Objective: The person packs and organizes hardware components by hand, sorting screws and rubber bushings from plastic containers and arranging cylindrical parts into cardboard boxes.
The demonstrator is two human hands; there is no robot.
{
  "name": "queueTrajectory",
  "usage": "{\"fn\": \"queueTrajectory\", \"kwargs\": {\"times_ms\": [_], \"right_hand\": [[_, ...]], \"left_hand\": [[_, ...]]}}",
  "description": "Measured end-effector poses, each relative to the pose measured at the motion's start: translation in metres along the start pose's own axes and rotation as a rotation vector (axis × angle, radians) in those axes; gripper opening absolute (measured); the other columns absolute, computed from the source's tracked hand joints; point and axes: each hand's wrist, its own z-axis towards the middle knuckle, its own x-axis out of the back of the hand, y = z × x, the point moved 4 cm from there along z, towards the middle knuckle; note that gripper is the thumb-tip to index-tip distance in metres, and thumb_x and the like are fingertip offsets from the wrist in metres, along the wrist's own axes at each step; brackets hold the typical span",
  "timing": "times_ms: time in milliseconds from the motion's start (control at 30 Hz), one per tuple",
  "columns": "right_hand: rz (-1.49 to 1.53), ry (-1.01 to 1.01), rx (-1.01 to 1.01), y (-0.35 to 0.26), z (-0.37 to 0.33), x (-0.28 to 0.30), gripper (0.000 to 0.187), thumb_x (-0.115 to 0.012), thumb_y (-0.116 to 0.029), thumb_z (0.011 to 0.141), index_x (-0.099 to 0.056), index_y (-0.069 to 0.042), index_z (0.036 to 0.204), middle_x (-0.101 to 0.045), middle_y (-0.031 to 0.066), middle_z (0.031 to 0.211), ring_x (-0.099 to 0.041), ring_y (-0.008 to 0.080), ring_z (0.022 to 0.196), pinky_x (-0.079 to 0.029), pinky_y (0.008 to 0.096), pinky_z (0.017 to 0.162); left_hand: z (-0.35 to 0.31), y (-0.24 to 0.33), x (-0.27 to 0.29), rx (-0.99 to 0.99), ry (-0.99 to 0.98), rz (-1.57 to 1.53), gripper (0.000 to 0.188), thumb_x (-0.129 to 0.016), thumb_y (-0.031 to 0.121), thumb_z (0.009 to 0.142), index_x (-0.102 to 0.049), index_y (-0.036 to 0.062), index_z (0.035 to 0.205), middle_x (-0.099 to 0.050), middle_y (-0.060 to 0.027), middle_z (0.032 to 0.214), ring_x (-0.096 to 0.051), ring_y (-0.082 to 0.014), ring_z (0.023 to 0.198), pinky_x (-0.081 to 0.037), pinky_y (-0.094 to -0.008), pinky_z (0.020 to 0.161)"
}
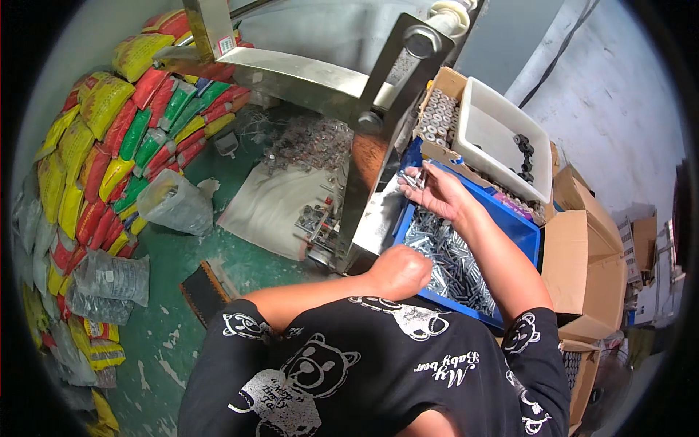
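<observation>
My right hand [439, 191] is turned palm up over the far end of a blue bin [521, 242], its fingers curled around a few small silver bolts [413, 179]. Beneath it the bin holds a heap of loose metal bolts [455, 266], some bright and some dark. At the bin's near left edge my left hand [404, 272] is closed in a fist, knuckles up. Whatever it may hold is hidden inside the fingers.
Beyond the bin stand a white tray [484, 98] with black parts and a carton of round metal pieces [439, 116]. A metal machine frame [306, 73] rises ahead. Open cardboard boxes [575, 255] are at right. Stacked colourful bags [109, 146] line the left.
</observation>
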Motion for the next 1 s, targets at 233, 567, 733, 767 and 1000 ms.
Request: {"fn": "queueTrajectory", "kwargs": {"times_ms": [233, 567, 733, 767, 1000], "right_hand": [[-0.32, 0.153, 0.082, 0.002, 0.07, -0.018, 0.036, -0.045, -0.028, 0.101, -0.05, 0.006, 0.11, -0.052, 0.0124, 0.108, -0.06, 0.0272, 0.09, -0.059, 0.0396, 0.083], [-1.311, 0.126, 0.612, -0.02, -0.07, -0.007, 0.04, -0.061, -0.022, 0.082, -0.064, -0.003, 0.117, -0.07, 0.0146, 0.102, -0.066, 0.022, 0.094, -0.05, 0.0336, 0.085], [-1.245, 0.189, 0.53, -0.043, -0.287, 0.007, 0.025, -0.055, -0.014, 0.092, -0.065, 0.002, 0.108, -0.07, 0.0099, 0.082, -0.067, 0.0138, 0.075, -0.053, 0.0278, 0.072], [-1.137, 0.37, 0.515, -0.049, -0.327, 0.024, 0.025, -0.054, -0.015, 0.093, -0.066, 0.002, 0.108, -0.07, 0.0093, 0.084, -0.067, 0.014, 0.076, -0.054, 0.0278, 0.073], [-1.662, 1.729, -0.092, 0.006, -0.633, 0.243, 0.023, -0.059, -0.025, 0.085, -0.069, -0.006, 0.093, -0.068, 0.0171, 0.081, -0.067, 0.0311, 0.075, -0.051, 0.0418, 0.07]], "left_hand": [[0.002, 0.005, 0.0, -0.006, -0.016, -0.007, 0.017, -0.06, 0.01, 0.076, -0.055, 0.0043, 0.061, -0.058, -0.0128, 0.062, -0.06, -0.0331, 0.061, -0.048, -0.0452, 0.059], [0.009, 0.002, -0.009, 0.096, -0.225, 0.073, 0.012, -0.063, 0.016, 0.077, -0.064, 0.0043, 0.077, -0.063, -0.0175, 0.071, -0.061, -0.0383, 0.068, -0.048, -0.049, 0.065], [0.01, 0.008, -0.002, 0.063, -0.119, 0.098, 0.012, -0.065, 0.011, 0.08, -0.069, 0.0013, 0.084, -0.063, -0.0186, 0.07, -0.061, -0.0368, 0.064, -0.047, -0.0434, 0.061], [0.008, 0.007, -0.002, 0.068, -0.13, 0.113, 0.012, -0.065, 0.011, 0.08, -0.069, 0.001, 0.085, -0.063, -0.0186, 0.069, -0.061, -0.0369, 0.064, -0.047, -0.043, 0.061], [0.016, 0.008, -0.015, 0.1, -0.211, 0.091, 0.012, -0.063, 0.011, 0.082, -0.068, 0.0001, 0.082, -0.061, -0.0195, 0.068, -0.059, -0.038, 0.063, -0.045, -0.0426, 0.058]]}}
